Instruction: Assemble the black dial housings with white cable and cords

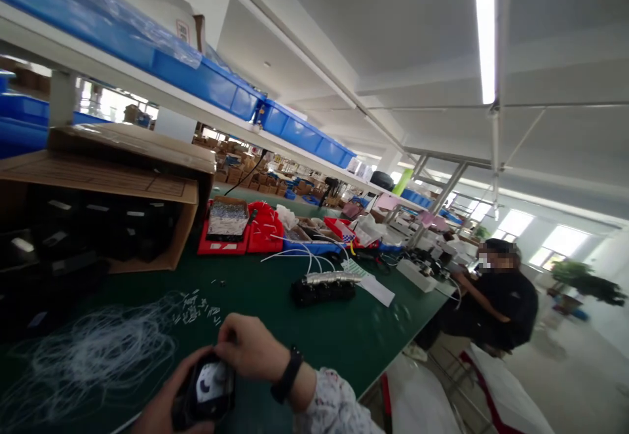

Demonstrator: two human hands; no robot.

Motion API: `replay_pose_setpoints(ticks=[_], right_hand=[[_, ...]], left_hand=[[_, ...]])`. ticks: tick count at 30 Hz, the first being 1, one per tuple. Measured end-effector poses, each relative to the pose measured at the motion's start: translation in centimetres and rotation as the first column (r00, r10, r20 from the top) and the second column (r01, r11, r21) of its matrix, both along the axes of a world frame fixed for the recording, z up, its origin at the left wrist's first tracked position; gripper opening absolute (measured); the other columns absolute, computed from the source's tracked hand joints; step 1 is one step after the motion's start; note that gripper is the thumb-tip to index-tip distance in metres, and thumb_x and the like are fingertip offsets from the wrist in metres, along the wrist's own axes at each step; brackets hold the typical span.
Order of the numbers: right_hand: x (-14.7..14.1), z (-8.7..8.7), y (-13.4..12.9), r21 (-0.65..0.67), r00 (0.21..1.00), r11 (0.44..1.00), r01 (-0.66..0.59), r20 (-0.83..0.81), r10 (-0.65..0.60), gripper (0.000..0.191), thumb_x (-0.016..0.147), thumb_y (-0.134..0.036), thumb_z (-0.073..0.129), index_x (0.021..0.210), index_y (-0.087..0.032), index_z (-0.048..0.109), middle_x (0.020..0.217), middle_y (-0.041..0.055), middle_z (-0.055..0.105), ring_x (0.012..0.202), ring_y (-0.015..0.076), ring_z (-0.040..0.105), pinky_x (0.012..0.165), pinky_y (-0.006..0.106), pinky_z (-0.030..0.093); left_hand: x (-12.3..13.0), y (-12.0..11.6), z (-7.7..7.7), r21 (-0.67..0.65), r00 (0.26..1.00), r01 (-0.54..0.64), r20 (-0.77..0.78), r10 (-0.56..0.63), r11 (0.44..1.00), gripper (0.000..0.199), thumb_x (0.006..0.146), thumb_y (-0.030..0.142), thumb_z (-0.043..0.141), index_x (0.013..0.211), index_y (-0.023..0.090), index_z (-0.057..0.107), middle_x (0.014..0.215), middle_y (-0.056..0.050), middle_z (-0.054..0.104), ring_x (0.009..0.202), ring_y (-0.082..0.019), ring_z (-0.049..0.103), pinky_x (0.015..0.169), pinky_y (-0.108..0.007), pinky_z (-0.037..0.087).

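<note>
No legible text here: red mark (pixel 183 30) above open cardboard box (pixel 189 227), blurred; pale labels (pixel 136 214) on black units (pixel 145 232) inside box, too small.

From my end of the feed, I see a broad black band (pixel 288 375) around the wrist just behind the right hand (pixel 254 350), with a small raised bit on its upper edge. Farther back from that hand comes a loose, creased white sleeve (pixel 334 404), scattered with small reddish and dark marks, too blurred for me to make out; the left hand (pixel 164 400) is bare.
</note>
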State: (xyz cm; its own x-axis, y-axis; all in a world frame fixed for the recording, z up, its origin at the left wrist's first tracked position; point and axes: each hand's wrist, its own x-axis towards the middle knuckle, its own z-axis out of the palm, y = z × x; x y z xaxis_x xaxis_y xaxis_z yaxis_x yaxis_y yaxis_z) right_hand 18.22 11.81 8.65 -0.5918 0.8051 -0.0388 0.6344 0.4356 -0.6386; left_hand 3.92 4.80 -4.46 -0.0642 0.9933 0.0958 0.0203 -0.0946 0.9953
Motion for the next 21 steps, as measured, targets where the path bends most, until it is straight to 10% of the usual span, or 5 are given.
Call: replay_pose_setpoints(ticks=[7, 17, 21], right_hand=[[-0.6, 0.3, 1.0, 0.029, 0.990, 0.990, -0.140, 0.018, 0.139, 0.013, 0.075, -0.003, 0.056, 0.072, -0.016, 0.053, 0.070, -0.0038, 0.053, 0.066, 0.0100, 0.047, 0.059, 0.022, 0.033], [-1.0, 0.8, 1.5, 0.063, 0.962, 0.970, -0.234, 0.158, 0.222, 0.015, 0.077, -0.003, 0.055, 0.070, -0.017, 0.052, 0.068, -0.0037, 0.055, 0.062, 0.0111, 0.047, 0.056, 0.024, 0.032], [-0.3, 0.8, 0.7, 0.117, 0.971, 0.967, -0.228, 0.096, 0.217, 0.019, 0.081, -0.009, 0.056, 0.097, -0.018, 0.053, 0.094, 0.0021, 0.058, 0.080, 0.0144, 0.054, 0.068, 0.027, 0.043]], left_hand=[[-0.3, -1.3, 3.9, -0.058, 0.997, 0.070, -0.016, -0.071, 0.996, 0.092, 0.058, 0.020, 0.066, 0.141, 0.015, 0.029, 0.140, -0.012, 0.041, 0.126, -0.029, 0.041, 0.108, -0.040, 0.030], [-0.5, -2.0, 3.7, -0.046, 0.997, 0.034, -0.068, -0.037, 0.998, 0.103, 0.060, 0.017, 0.078, 0.145, 0.021, 0.019, 0.139, -0.009, 0.042, 0.125, -0.026, 0.042, 0.107, -0.038, 0.032], [-0.7, -1.9, 3.5, -0.012, 0.993, 0.034, -0.112, -0.036, 0.999, 0.093, 0.061, 0.019, 0.079, 0.141, 0.021, 0.030, 0.140, -0.009, 0.042, 0.126, -0.026, 0.041, 0.107, -0.037, 0.031]])
